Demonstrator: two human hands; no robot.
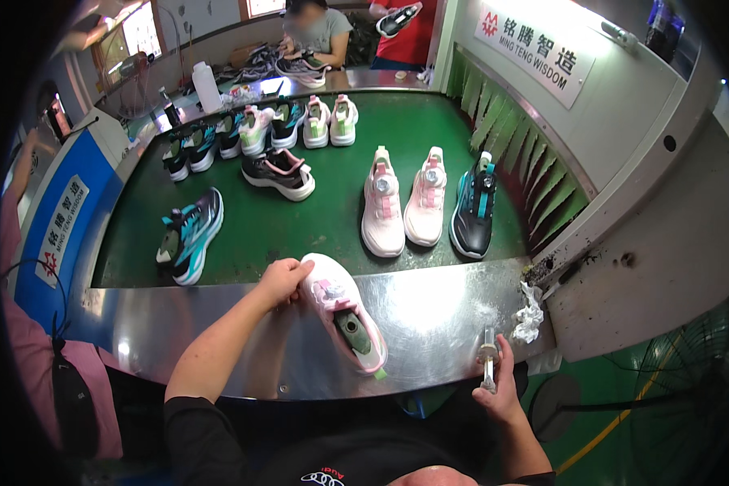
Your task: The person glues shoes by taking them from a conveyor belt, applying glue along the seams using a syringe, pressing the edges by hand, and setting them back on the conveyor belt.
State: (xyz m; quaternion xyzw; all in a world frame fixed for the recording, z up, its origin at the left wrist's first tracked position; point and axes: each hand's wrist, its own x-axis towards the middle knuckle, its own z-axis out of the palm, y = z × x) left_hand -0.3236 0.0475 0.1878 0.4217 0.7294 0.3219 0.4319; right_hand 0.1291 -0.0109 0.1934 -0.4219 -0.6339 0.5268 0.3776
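Observation:
My left hand (pixel 283 281) is closed on the toe of a pale pink sneaker (pixel 326 275), which lies aslant on the metal ledge with its heel toward me. A dark green shoe last (pixel 351 330) with a round hole fills its opening. Off to the right, my right hand (pixel 502 389) grips a small silvery metal tool (pixel 488 363) upright over the ledge's front edge; its exact kind does not show. Beyond the ledge stand a pair of pink sneakers, the left one (pixel 382 215) and the right one (pixel 426 206), beside a black-and-teal sneaker (pixel 472 212).
On the green belt (pixel 300 231) are a teal-and-black sneaker (pixel 193 235), a black-and-pink sneaker (pixel 279 174) and a back row of several sneakers (pixel 255 130). Crumpled white paper (pixel 529 312) lies on the metal ledge (pixel 429 300). A green-fringed machine opening (pixel 526 138) borders the right. People work beyond.

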